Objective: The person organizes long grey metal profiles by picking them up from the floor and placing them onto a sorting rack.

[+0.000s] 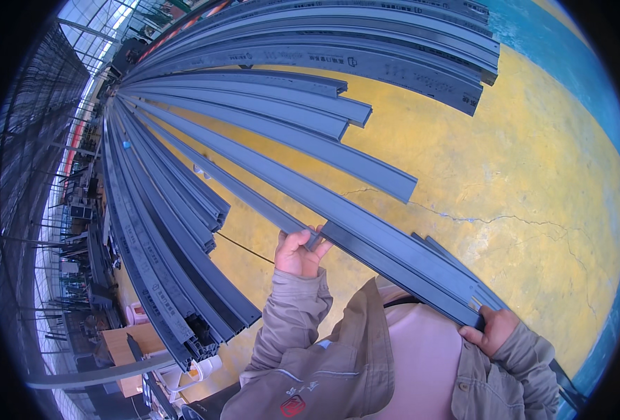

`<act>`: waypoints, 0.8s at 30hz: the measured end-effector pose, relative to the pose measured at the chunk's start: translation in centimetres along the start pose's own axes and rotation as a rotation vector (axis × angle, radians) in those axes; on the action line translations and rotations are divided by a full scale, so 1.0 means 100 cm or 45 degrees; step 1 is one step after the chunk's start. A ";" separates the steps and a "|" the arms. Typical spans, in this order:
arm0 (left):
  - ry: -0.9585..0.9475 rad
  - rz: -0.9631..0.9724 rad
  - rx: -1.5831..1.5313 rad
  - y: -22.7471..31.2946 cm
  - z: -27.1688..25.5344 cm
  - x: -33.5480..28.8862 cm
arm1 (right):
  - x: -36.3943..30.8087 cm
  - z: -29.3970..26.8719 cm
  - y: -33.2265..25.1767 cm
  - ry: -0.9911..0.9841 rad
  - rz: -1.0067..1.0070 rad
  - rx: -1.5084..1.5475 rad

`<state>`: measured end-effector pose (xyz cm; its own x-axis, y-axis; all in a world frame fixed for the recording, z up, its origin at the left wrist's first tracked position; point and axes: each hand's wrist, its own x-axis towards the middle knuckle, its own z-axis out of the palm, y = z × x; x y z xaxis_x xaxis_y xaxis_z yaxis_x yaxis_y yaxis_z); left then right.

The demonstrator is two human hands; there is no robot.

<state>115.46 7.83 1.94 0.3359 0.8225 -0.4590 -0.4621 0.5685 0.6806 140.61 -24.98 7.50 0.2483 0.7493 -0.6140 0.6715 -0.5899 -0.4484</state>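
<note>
My left hand (pixel 298 257) is closed around the near end of a narrow grey metal profile (pixel 243 196), thumb on one side and fingers on the other. Its fingertips are next to the upper end of a shorter dark profile (pixel 394 269). That dark piece lies along the side of a long, wider grey profile (pixel 352 213), which runs diagonally in front of my body. Down at the right, my right hand (pixel 495 330) grips the dark profile's near end, thumb on its edge. Whether it also holds the wider profile is hidden.
Long grey profiles (pixel 303 49) with printed film lie stacked across the top. Several more (pixel 282 115) stretch below them, and another bundle (pixel 163 231) lies at left. A white bucket (pixel 210 367) and brown board (pixel 121 346) are at lower left. The yellow floor (pixel 520 161) is cracked.
</note>
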 end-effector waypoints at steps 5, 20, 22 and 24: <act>0.014 0.004 0.022 -0.001 -0.002 -0.001 | -0.001 0.000 -0.001 -0.038 -0.003 0.007; 0.084 0.046 0.060 -0.004 0.005 -0.004 | 0.001 0.002 0.000 -0.044 -0.018 -0.014; 0.070 0.061 0.041 -0.006 0.007 -0.005 | 0.001 0.001 0.000 -0.025 -0.029 0.002; 0.062 0.068 0.033 -0.005 0.010 -0.006 | 0.001 -0.003 -0.003 -0.056 -0.012 -0.008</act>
<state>116.28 6.99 2.44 0.2706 0.8520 -0.4481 -0.4565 0.5234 0.7194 140.67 -24.68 7.77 0.2108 0.7406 -0.6380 0.6780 -0.5809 -0.4503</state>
